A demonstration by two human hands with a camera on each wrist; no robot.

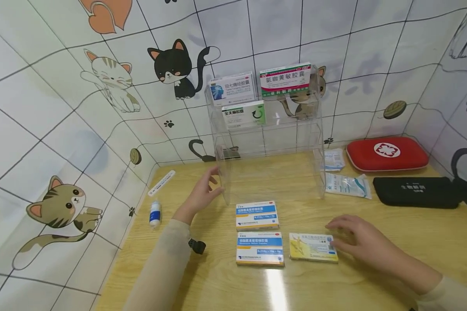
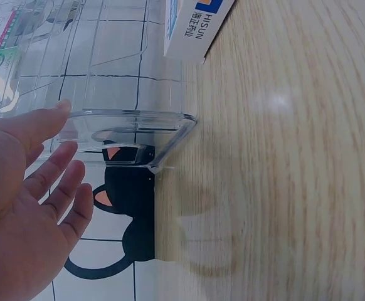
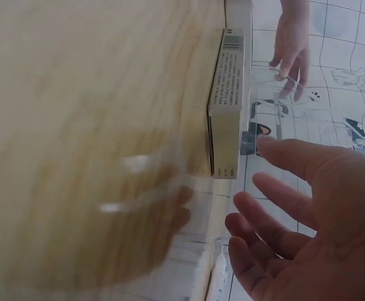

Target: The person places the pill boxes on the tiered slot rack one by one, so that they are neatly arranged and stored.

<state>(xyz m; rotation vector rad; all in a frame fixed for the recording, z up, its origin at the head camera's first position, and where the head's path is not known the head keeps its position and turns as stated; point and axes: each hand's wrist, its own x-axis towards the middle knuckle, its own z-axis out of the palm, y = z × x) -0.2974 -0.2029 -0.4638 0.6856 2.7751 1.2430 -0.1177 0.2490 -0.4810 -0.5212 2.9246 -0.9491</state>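
Note:
My left hand (image 1: 203,192) is at the left side of a clear acrylic tiered rack (image 1: 272,152). Its fingers are loosely bent; in the left wrist view the thumb lies at the rack's edge, and I cannot tell whether it touches. My right hand (image 1: 359,239) hovers with relaxed, apart fingers by the right end of a yellow-and-white medicine box (image 1: 312,248). In the right wrist view nothing lies between the fingers and that box (image 3: 225,125) stands just beyond them. Two blue-and-white capsule boxes (image 1: 257,215) lie flat in front of the rack, one nearer me.
On the rack stand a white-and-blue box (image 1: 233,90), a red-and-green box (image 1: 286,81) and a green-and-white box (image 1: 244,115). A red first-aid case (image 1: 387,154), black pouch (image 1: 416,192) and sealed packets (image 1: 348,185) lie right; a small bottle (image 1: 155,214) and white strip (image 1: 161,183) left.

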